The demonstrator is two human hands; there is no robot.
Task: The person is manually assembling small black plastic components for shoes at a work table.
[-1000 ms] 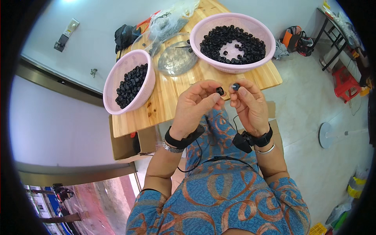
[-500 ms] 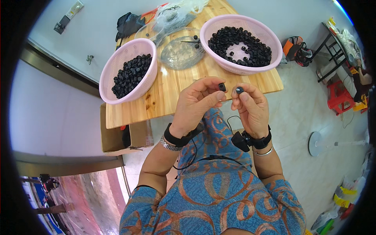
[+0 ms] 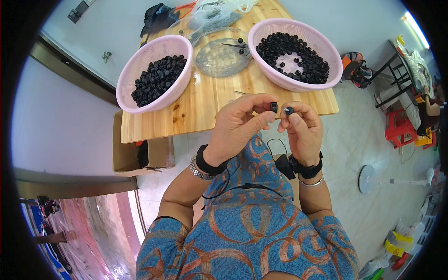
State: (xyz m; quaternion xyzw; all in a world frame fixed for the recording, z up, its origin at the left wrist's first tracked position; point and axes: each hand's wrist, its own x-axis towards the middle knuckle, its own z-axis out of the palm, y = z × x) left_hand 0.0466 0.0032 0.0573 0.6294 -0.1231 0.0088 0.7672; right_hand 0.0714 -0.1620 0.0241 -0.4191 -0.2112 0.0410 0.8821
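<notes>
My left hand (image 3: 241, 122) pinches a small black cap-like part (image 3: 274, 107) between thumb and fingers. My right hand (image 3: 302, 130) pinches a second small black piece with a pale tip (image 3: 289, 111). The two pieces sit a finger's width apart, held over the near edge of a wooden table (image 3: 219, 98). A pink basket on the left (image 3: 140, 70) holds a heap of black parts (image 3: 157, 79). A second pink basket on the right (image 3: 322, 44) holds many black ring-shaped parts (image 3: 289, 51).
A clear round plastic lid (image 3: 219, 53) with a few black bits lies between the baskets. Plastic bags and a dark bundle (image 3: 158, 16) lie at the table's far end. A cardboard box (image 3: 142, 156) stands under the table; a red stool (image 3: 401, 128) and fan base (image 3: 368, 178) at right.
Both hands keep their pinch on the two small parts and stay close together; the view has shifted, so the table and baskets sit higher in the picture.
</notes>
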